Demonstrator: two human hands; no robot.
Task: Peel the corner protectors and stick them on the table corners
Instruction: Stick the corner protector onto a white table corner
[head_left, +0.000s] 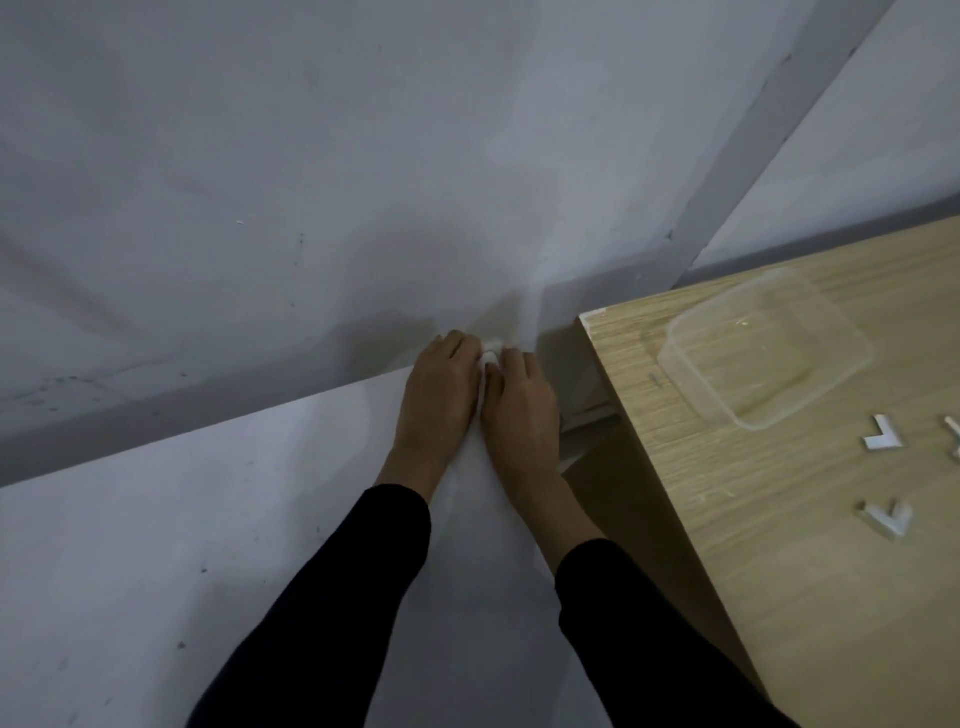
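Two black sleeves (363, 597) are reaching forward over the white table (182, 545). The left hand (439, 395) and right hand (519, 410) are lying side by side at its far corner. Their fingers are curling over the edge and gripping a white corner protector (492, 354) between them (only a sliver of it is showing). To the right, spare protectors (881, 435) are lying loose on the wooden table (727, 545). A clear plastic container (763, 348) is sitting just beyond them, toward that table's far corner.
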